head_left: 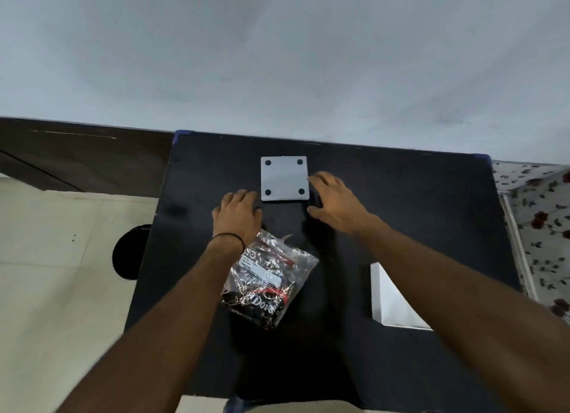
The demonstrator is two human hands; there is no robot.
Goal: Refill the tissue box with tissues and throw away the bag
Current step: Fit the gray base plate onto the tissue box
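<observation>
A square light-grey panel [284,178] with four dark round feet, apparently the tissue box's base, lies flat at the far middle of the black table [401,203]. My left hand [237,212] rests on the table just left of its near corner, fingers spread. At the panel's right edge my right hand [331,201] has its fingers apart, and its fingertips touch that edge. A crumpled clear plastic bag [271,278] with dark printed contents and a white label lies near my left wrist. A white box-like object [391,298], partly hidden by my right forearm, stands at the right.
A black round bin [129,252] stands on the pale tiled floor left of the table. A floral cloth [543,221] covers a surface to the right. A plain wall rises behind the table.
</observation>
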